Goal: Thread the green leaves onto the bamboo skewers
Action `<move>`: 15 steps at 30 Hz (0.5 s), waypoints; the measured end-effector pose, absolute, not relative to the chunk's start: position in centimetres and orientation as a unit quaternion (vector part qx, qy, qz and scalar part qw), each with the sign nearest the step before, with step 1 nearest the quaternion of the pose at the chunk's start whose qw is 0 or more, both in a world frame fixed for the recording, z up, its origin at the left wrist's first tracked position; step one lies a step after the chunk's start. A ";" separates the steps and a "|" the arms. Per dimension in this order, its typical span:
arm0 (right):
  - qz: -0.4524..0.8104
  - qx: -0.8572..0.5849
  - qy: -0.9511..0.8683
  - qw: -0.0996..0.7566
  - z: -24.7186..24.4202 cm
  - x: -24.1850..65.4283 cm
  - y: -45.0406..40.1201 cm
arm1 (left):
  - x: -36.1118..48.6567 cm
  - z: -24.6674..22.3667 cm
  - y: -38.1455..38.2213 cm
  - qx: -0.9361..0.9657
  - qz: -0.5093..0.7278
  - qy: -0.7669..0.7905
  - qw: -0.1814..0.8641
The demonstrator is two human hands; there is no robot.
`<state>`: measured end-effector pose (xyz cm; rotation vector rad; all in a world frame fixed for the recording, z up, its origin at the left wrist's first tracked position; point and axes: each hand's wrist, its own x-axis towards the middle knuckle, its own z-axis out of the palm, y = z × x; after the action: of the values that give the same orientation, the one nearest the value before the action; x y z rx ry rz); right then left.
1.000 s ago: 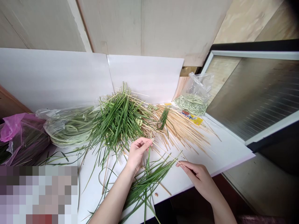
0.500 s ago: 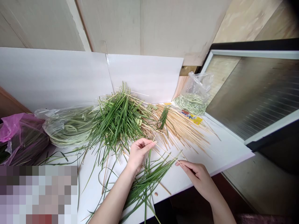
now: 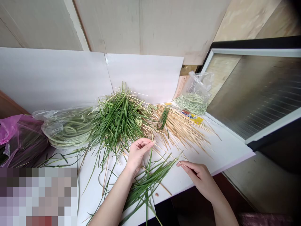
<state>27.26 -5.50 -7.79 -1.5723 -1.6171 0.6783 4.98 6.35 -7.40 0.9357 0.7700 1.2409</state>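
My left hand (image 3: 138, 153) pinches a chive with thumb and fingers. Its pale stem end (image 3: 152, 137) sticks up past the fingertips, and a green part hangs below them. From that pinch a thin bamboo skewer (image 3: 166, 153) slants down to my right hand (image 3: 196, 175), whose closed fingers grip the other end. Whether the tip has gone through the stem is hidden by my left fingers. Under both hands lies a loose bunch of long green chives (image 3: 150, 179). Beyond the left hand rises a large heap of skewered chives (image 3: 119, 116).
Bamboo skewers (image 3: 185, 128) are fanned out at the right on the white table (image 3: 225, 147). A clear bag (image 3: 192, 100) of pale green pieces stands behind them. To the left are a bag of long green stalks (image 3: 70, 128) and a pink bag (image 3: 23, 138). A glass-paned frame (image 3: 258, 94) borders the right.
The pale stem end shows more upright above my left fingertips. My right hand keeps its grip on the skewer, nearly still. The whole view has shifted slightly.
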 end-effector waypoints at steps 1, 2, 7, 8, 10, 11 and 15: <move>0.268 -0.615 -0.635 0.383 -7.8 27.3 -5.5 | 5.0 -7.4 6.4 0.402 0.542 0.339 0.655; 0.270 -0.614 -0.636 0.382 -7.8 27.3 -5.5 | 4.9 -7.4 6.4 0.393 0.539 0.341 0.662; 0.273 -0.616 -0.634 0.380 -7.9 27.3 -5.5 | 4.9 -7.3 6.5 0.381 0.541 0.351 0.663; 0.272 -0.617 -0.633 0.382 -7.9 27.3 -5.5 | 4.9 -7.3 6.5 0.380 0.545 0.349 0.660; 0.271 -0.617 -0.632 0.383 -7.9 27.3 -5.5 | 4.9 -7.3 6.5 0.379 0.551 0.347 0.658; 0.271 -0.617 -0.632 0.383 -7.9 27.3 -5.5 | 4.9 -7.3 6.5 0.378 0.553 0.346 0.657; 0.269 -0.617 -0.631 0.385 -7.9 27.3 -5.5 | 4.9 -7.3 6.5 0.380 0.554 0.347 0.654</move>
<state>27.27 -5.53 -7.89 -1.5726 -1.6071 0.6864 4.90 6.55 -7.34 0.8621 0.7879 1.2563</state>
